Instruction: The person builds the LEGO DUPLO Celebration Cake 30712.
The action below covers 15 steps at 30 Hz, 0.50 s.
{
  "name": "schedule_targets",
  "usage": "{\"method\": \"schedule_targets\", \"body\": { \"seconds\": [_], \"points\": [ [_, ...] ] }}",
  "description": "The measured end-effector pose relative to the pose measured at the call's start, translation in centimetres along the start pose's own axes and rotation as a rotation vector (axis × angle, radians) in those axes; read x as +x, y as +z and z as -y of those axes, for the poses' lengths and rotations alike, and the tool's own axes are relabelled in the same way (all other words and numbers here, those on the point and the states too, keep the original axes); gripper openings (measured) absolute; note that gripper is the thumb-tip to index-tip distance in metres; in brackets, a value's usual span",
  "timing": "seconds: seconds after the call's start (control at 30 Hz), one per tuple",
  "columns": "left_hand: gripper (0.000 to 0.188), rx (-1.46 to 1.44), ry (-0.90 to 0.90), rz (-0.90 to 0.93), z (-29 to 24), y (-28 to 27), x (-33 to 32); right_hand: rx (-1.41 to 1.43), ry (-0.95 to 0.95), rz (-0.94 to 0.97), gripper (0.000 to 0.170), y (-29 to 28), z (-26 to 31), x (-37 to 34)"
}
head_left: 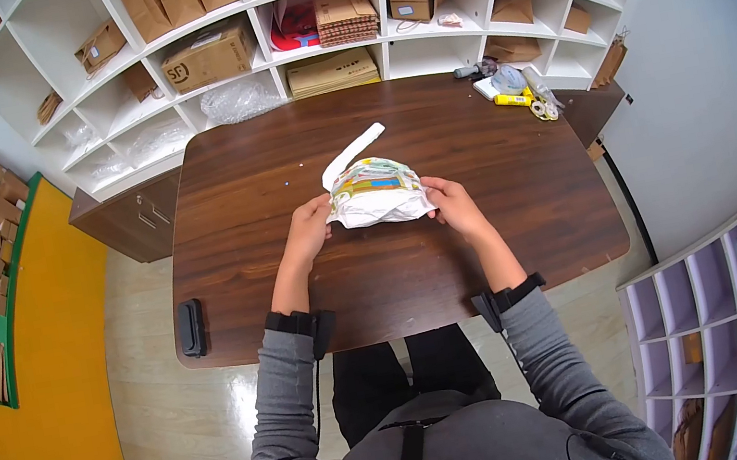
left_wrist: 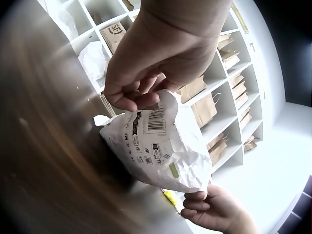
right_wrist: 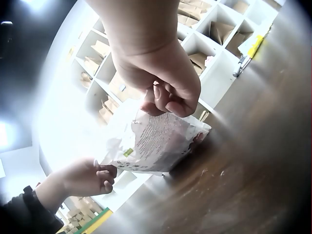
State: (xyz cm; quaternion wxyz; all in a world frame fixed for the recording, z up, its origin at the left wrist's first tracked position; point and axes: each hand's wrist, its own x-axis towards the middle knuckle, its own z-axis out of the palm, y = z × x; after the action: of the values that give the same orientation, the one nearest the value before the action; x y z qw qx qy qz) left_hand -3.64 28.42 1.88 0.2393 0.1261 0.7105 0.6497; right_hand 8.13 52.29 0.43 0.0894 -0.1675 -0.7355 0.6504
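A white printed paper bag (head_left: 379,204) with a colourful front stands over the middle of the dark wooden table (head_left: 506,236). My left hand (head_left: 308,228) pinches its left edge between thumb and curled fingers, and my right hand (head_left: 454,204) pinches the right edge. In the left wrist view the bag (left_wrist: 146,141) shows a barcode, small symbols and a crumpled white side. Small lines of print cover the bag (right_wrist: 163,136) in the right wrist view. Just behind the bag, a long white strip (head_left: 354,154) slants away across the table. What the bag contains is hidden.
At the table's back right lie a yellow tube (head_left: 512,99), tape rolls (head_left: 545,109) and other small items. A black case (head_left: 192,328) sits at the left edge. White shelves (head_left: 263,62) with paper bags and boxes stand beyond the table.
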Motion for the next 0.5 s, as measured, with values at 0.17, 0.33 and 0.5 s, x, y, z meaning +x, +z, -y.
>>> {"method": "schedule_targets", "body": {
  "seconds": [0.17,0.33,0.5],
  "points": [
    [0.035,-0.071,0.003,-0.048,-0.6,0.9,-1.7,0.169,0.048,-0.032,0.038,0.8,0.7,-2.1],
    [0.033,-0.121,0.056,-0.058,-0.4,1.0,-2.1,0.288,0.078,-0.043,0.038,0.9,0.9,-3.1],
    [0.032,-0.129,0.13,-0.095,-1.0,1.3,-2.9,0.381,0.084,-0.02,0.038,1.1,2.6,-4.3]
  ]
}}
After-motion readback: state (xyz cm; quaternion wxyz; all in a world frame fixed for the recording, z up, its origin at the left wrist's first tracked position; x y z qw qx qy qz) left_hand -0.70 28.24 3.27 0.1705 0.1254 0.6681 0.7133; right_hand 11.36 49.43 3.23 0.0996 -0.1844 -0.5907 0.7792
